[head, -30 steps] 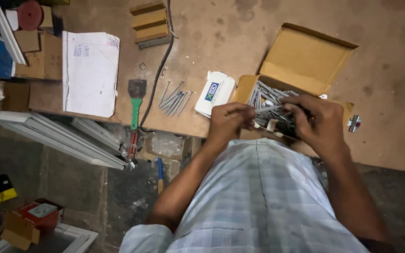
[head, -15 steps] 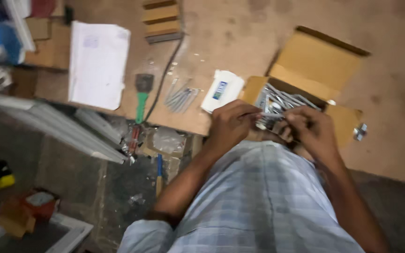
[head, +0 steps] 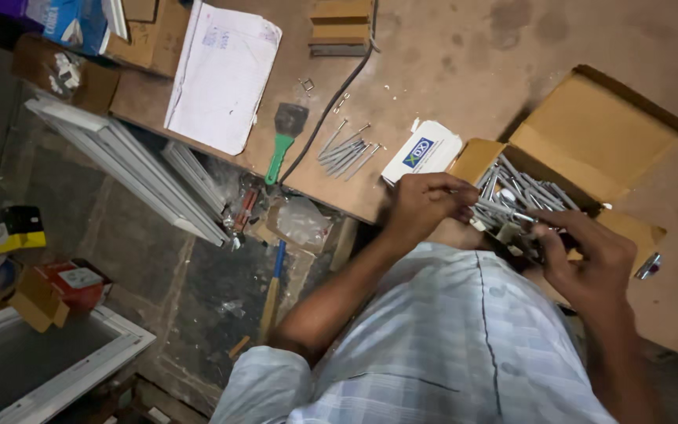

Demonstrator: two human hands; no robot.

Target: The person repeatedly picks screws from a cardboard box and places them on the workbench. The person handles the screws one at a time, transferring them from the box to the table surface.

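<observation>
An open cardboard box (head: 590, 133) full of long metal screws (head: 523, 192) sits on the wooden tabletop (head: 464, 71). My left hand (head: 425, 206) pinches a screw at the box's left edge. My right hand (head: 586, 263) reaches into the box from the front, fingers curled around several screws. A loose pile of screws (head: 345, 148) lies on the table left of a small white box (head: 424, 151).
A green-handled scraper (head: 282, 141), a black cable (head: 331, 102), a white paper booklet (head: 221, 71) and stacked wood blocks (head: 340, 25) lie on the table. White frame profiles (head: 135, 173) lean below the edge. A hammer (head: 272, 286) and small boxes (head: 49, 286) lie on the floor.
The view shifted, bringing the box closer. My left hand stays at the box's edge; my right hand has moved a little lower and right within the screws.
</observation>
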